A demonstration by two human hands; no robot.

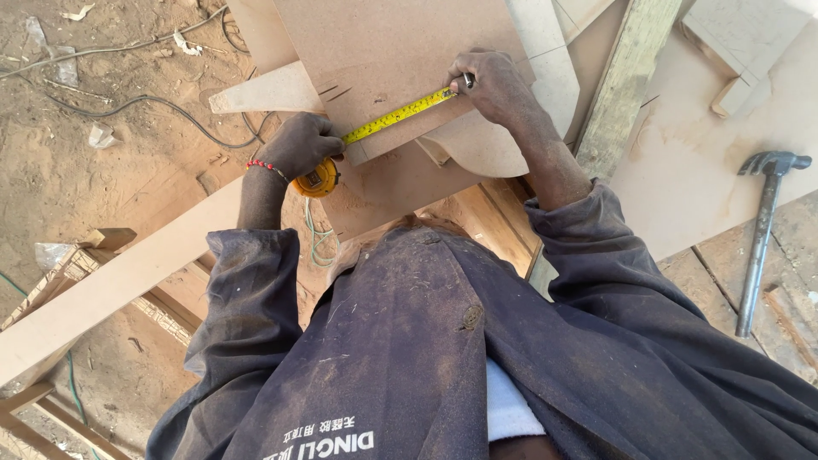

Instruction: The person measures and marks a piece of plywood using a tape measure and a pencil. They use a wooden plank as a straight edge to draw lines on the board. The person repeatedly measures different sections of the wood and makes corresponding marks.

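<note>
Tape measure point(317, 179), yellow: our left hand point(298, 145) grips its case; our right hand point(494, 85) pinches its blade point(400, 113) with a pencil point(468, 81) on brown board point(392, 60).

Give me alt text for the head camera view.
A person's left hand holds a yellow tape measure while the right hand pins its blade's end on a brown board. A claw hammer lies to the right.

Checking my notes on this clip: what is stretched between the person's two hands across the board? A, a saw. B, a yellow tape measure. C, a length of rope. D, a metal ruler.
B: the left hand grips the yellow tape measure case, and the right hand pins the blade's far end on the board.
</note>
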